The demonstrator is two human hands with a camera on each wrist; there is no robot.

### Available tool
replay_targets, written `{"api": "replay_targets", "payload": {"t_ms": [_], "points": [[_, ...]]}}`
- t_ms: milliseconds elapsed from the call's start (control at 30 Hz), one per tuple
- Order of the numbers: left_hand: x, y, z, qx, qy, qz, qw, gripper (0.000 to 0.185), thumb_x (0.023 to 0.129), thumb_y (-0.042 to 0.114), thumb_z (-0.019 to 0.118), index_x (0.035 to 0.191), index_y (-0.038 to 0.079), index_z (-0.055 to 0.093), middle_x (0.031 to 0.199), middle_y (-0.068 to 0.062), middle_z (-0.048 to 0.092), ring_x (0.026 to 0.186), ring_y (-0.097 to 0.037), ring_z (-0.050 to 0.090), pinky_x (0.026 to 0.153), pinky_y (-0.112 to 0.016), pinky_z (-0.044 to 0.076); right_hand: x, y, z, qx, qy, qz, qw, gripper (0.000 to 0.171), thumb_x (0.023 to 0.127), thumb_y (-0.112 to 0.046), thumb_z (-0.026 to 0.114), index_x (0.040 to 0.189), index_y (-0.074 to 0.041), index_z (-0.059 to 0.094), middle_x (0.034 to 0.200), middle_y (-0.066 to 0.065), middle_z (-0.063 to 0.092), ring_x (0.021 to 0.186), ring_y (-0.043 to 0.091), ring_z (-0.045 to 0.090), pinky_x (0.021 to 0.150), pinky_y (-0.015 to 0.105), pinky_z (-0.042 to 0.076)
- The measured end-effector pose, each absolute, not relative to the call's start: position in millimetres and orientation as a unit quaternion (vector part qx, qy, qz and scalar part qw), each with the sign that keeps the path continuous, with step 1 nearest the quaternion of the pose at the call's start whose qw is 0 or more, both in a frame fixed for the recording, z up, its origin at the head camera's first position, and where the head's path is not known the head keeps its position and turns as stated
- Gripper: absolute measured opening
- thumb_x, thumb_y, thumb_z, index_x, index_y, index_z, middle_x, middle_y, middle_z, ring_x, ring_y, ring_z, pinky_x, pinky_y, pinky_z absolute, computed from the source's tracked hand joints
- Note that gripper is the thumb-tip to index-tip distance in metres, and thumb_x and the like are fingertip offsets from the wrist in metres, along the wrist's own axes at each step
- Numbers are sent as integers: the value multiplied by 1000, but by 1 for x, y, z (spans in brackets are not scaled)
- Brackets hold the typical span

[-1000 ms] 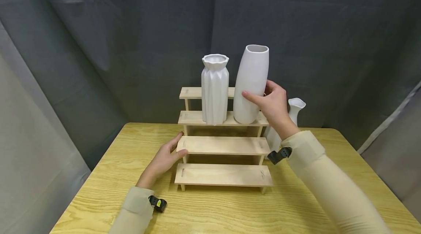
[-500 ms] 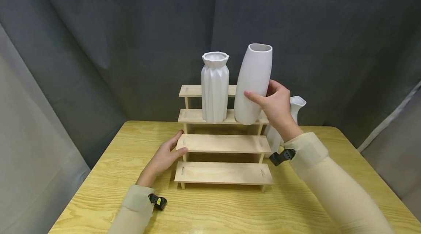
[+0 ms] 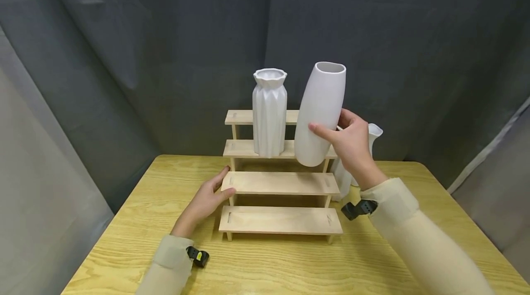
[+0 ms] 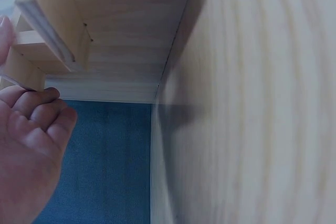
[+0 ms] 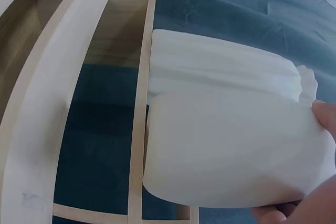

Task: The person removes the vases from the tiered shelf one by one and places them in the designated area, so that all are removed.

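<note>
In the head view my right hand (image 3: 352,144) grips a tall smooth white vase (image 3: 319,111), thumb on its front. The vase leans with its mouth to the right, and its base overlaps the front edge of the second shelf from the top. My left hand (image 3: 205,199) holds the left end of a wooden tiered stand (image 3: 281,183) at the second shelf from the bottom, thumb on top. Curled fingers (image 4: 44,106) show at the stand in the left wrist view. A pleated white vase (image 3: 270,113) stands upright on the second shelf from the top, left of the held one.
Right of the stand, partly behind my right hand, another white vase with a flared, wavy mouth (image 3: 374,131) stands on the wooden table (image 3: 265,269). A grey curtain (image 3: 186,55) hangs behind the table.
The smooth vase has shifted slightly right and down in my right hand, tilting more, its base now lower than the shelf's front edge. My left hand stays at the stand.
</note>
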State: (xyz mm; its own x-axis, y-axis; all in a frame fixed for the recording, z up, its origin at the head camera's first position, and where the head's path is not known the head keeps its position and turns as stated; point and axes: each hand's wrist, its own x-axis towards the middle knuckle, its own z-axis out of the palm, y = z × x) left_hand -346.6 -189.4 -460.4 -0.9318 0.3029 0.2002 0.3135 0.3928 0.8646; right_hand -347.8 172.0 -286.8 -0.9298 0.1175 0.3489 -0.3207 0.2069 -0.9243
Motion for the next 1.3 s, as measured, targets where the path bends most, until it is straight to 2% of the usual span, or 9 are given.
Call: {"api": "replay_targets", "payload": {"t_ms": [533,933,1167,1300], "points": [[-346,-190,-460,-182,-838,-514,3,83,94,49,63,158,13,23,162,0,19,146,-26,20,117,-44,22,-326,177,-291,84,-756,625,176,81,71,-34,91,138,-7,54,131,8,60,117,24,58,97,47,49],[-344,-188,-459,-180,-832,-525,-9,83,95,47,63,159,14,21,162,3,17,146,-28,20,117,-45,21,-308,183,-297,74,-765,615,179,78,71,-34,91,136,-7,57,126,7,63,112,20,61,95,39,51],[-344,-189,-459,-188,-829,-526,-5,82,95,46,63,159,14,21,163,-3,17,147,-28,19,117,-46,21,-297,188,-302,72,-762,620,175,76,71,-29,91,135,-7,57,126,8,63,113,20,61,97,40,50],[-345,-189,-459,-185,-829,-527,-4,82,95,46,63,159,14,21,163,-1,17,147,-27,19,117,-45,21,-291,189,-304,69,-764,619,168,74,72,-28,91,134,-7,58,126,8,63,112,21,62,96,39,51]]}}
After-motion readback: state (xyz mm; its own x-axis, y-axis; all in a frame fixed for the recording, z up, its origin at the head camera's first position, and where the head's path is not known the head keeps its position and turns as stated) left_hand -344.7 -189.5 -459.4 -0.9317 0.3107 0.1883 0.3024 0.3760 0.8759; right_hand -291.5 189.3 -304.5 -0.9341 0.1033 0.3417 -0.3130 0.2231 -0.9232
